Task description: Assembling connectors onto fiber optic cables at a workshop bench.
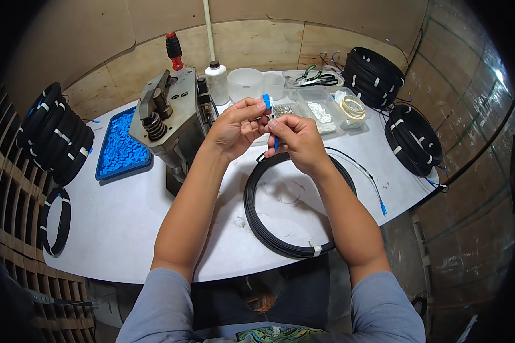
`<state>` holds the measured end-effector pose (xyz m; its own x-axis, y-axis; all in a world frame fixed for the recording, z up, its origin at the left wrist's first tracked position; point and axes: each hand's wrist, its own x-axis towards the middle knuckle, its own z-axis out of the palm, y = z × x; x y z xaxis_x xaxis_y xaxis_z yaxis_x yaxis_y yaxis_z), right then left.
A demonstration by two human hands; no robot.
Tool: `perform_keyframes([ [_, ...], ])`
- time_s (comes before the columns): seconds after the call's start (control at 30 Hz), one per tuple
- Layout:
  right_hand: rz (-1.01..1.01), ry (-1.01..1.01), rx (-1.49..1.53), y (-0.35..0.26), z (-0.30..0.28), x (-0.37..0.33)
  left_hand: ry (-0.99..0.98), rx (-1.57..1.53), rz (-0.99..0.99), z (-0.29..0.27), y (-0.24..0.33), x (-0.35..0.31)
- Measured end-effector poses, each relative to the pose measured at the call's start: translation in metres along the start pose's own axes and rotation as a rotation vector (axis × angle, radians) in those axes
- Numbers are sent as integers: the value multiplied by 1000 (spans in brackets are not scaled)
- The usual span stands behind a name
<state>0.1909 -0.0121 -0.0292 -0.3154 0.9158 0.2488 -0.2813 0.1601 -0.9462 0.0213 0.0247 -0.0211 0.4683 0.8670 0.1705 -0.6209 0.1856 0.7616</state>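
Note:
Both my hands are raised over the middle of the white table, close together. Between thumb and fingertips, my left hand (239, 127) pinches a small blue connector housing (266, 99) with a white part beside it. My right hand (299, 140) is closed on the thin black cable end just below it, and a blue piece (276, 143) shows under its fingers. Whether the housing and cable end touch is hidden by the fingertips. Below the hands lies a coil of black cable (256, 224), tied with white tape. Its other end carries a blue connector (383, 207) on the table.
Left of my forearm stands a metal press (171, 108) with a red-and-black handle. Behind it sits a blue tray (101, 163) of blue housings. Clear bins (320, 114), a white bottle (216, 80) and pliers (312, 77) fill the back. Cable coils (57, 137) are stacked at both sides.

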Motion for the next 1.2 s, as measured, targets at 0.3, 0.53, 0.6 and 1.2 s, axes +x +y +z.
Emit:
perform_keyframes([
  [0.3, -3, 1, -20, 1, 1, 1, -9, 9, -1, -3, -1, 2],
  [0.53, -7, 5, -20, 0, 1, 1, -12, -3, 7, 0, 0, 0],
  [0.6, -9, 5, -21, 1, 1, 1, -5, -9, 7, 2, -1, 0],
  [1.2, -8, 4, -18, -1, 0, 0, 34, 5, 7, 2, -2, 0],
])
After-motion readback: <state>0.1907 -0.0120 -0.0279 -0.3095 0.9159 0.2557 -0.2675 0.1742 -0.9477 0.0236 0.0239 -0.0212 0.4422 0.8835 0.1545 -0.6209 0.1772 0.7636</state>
